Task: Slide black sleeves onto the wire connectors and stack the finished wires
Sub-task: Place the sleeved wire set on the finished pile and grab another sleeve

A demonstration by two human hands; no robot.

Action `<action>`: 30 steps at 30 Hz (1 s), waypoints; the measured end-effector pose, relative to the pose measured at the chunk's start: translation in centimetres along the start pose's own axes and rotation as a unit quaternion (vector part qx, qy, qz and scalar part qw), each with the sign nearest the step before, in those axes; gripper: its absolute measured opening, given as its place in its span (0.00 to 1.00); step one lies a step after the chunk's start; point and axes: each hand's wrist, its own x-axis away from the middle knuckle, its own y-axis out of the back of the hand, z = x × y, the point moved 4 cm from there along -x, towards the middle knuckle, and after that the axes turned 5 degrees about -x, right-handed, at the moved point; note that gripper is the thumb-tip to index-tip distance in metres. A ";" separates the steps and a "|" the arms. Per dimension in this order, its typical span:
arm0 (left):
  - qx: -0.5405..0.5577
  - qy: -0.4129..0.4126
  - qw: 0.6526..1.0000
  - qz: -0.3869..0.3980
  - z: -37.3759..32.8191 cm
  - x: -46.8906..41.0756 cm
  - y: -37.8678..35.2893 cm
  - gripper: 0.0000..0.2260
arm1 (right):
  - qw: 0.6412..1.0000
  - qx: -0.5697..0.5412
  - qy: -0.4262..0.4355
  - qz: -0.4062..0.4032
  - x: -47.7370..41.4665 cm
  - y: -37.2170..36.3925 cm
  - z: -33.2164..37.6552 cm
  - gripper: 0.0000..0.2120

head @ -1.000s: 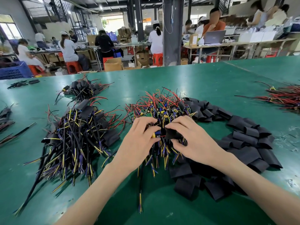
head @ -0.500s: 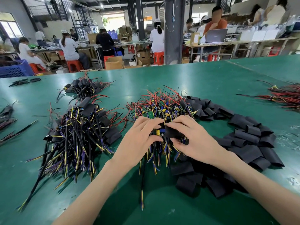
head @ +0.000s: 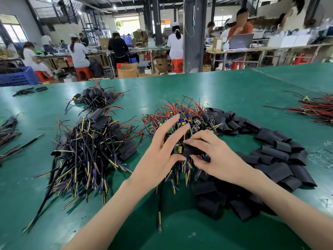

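Note:
My right hand (head: 218, 157) pinches a black sleeve (head: 191, 150) at its tips. My left hand (head: 156, 156) meets it from the left, thumb against a wire connector (head: 178, 147) with a yellow part at the sleeve's mouth, two fingers stretched out over the pile. That wire's cable (head: 159, 210) hangs toward me. Behind the hands lies a heap of bare red-and-black wires (head: 182, 112). Loose black sleeves (head: 273, 156) curve around the right. Sleeved wires lie stacked at the left (head: 90, 150).
Everything sits on a green table (head: 225, 85). A smaller sleeved bundle (head: 95, 98) lies farther back left, red wires (head: 317, 110) at the right edge, more wires (head: 9, 129) at the left edge. People work at benches beyond; a blue crate (head: 18, 77) stands back left.
My left fingers have straightened and lifted over the pile. The sleeve in my right hand has shifted slightly left onto the connector end.

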 end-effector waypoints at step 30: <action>0.091 0.239 0.964 0.077 2.0 0.4 -0.5 0.03 | 1.000 -0.016 -0.004 0.005 0.3 -0.6 -0.2 0.19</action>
